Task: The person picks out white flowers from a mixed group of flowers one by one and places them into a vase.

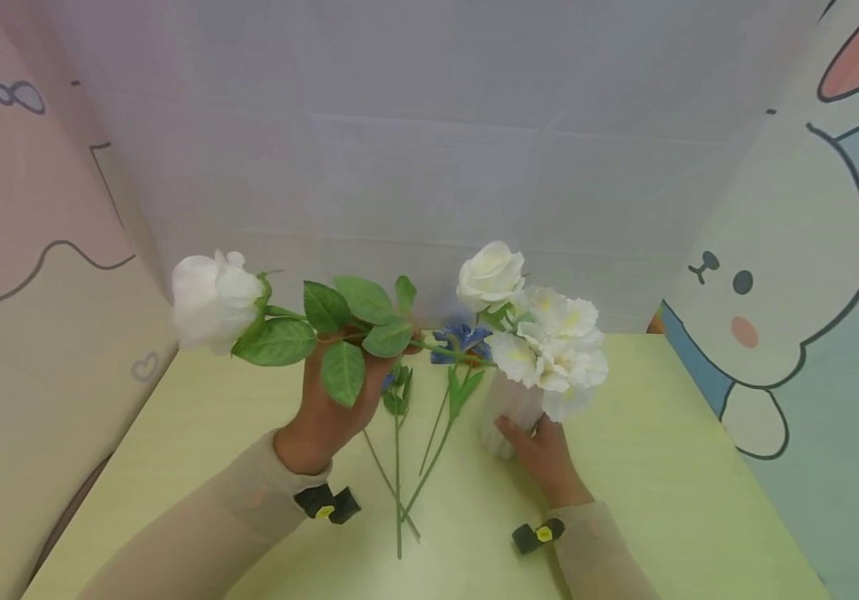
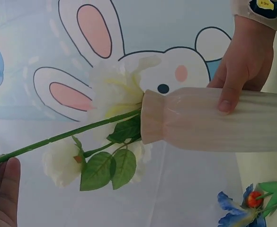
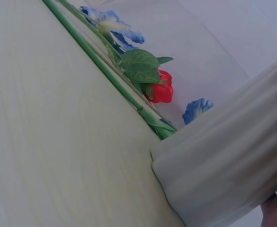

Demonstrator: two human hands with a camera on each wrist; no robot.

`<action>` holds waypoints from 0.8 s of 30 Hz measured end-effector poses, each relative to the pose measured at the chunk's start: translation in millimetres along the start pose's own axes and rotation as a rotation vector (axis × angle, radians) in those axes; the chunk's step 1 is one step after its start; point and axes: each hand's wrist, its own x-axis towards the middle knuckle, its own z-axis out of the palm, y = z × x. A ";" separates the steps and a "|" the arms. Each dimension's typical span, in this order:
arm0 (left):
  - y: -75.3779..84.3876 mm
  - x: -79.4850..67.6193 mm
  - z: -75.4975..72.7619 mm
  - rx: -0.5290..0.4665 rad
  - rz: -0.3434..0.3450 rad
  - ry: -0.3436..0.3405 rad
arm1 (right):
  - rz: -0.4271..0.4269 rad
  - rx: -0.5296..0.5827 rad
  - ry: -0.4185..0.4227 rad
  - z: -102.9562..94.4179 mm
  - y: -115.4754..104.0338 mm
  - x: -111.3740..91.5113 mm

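Observation:
My left hand (image 1: 315, 421) is raised over the table and grips the green stem of a large white rose (image 1: 212, 302), whose bloom points left and whose leaves cover part of the fingers. In the left wrist view that stem (image 2: 58, 137) runs to the mouth of a pale ribbed vase (image 2: 209, 118); whether its tip is inside is hidden. With thumb and fingers around its side, my right hand (image 1: 549, 462) holds the vase, which stands on the table. Another white rose (image 1: 491, 277) and a cluster of white flowers (image 1: 560, 354) rise from the vase.
Between the arms, loose flowers lie with crossing stems (image 1: 398, 500) toward the table's front. Among them are a blue flower (image 1: 462, 340) and a red rose (image 3: 162, 89). A pale cloth wall (image 1: 429, 183) stands behind the yellowish table (image 1: 669, 467), with cartoon-printed sheets at both sides.

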 end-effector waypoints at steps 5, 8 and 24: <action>-7.4 -3.2 3.3 0.025 0.065 -0.019 | 0.005 -0.013 0.003 0.0 0.0 -0.2; -10.0 -4.8 3.5 0.053 0.077 -0.022 | 0.005 -0.014 0.005 -0.2 -1.2 -0.6; -20.8 -16.5 4.8 0.273 0.004 -0.072 | 0.011 -0.026 0.016 0.6 -4.0 -1.4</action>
